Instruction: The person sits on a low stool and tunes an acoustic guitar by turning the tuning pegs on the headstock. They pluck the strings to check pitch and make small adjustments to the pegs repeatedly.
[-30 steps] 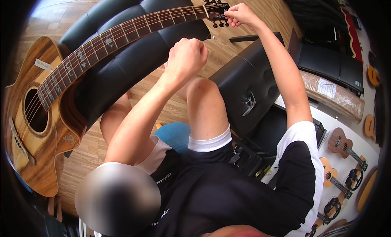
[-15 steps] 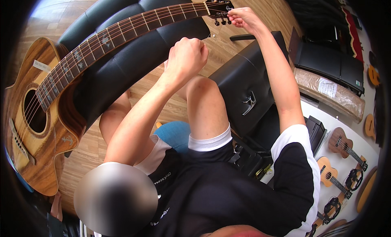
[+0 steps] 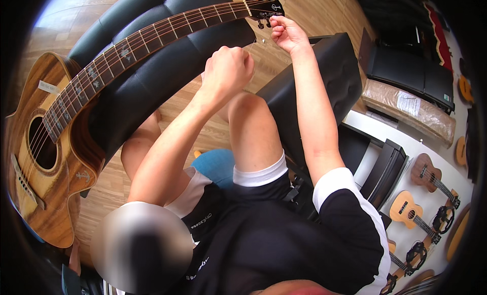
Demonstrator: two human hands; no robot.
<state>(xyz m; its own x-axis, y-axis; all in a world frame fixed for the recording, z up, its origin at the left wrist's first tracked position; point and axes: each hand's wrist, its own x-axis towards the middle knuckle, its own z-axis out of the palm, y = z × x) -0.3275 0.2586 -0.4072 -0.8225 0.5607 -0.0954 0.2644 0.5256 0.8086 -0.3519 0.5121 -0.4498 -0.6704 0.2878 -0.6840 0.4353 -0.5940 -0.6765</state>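
- The guitar [image 3: 127, 46] is lying across the black sofa [image 3: 167, 72], body off to my left and headstock [image 3: 264, 6] sticking out past the cushion. Nothing's really pinning it there, so a hard tug could slide or roll it off onto the wood floor [image 3: 324, 11].
- My right hand [image 3: 286, 33] is pinched shut right at the tuning pegs [image 3: 264, 23]. Can't tell if it's the peg or the string end I've got. If the grip slips, the peg could spin back.
- My left hand [image 3: 228, 66] is balled in a tight fist, well apart from the right one. It looks like it's pulling a thin string [image 3: 256, 41]. Yank too hard and I reckon it snaps or whips my fingers.
- My knee [image 3: 248, 112] is close under the neck, so it could bump it.
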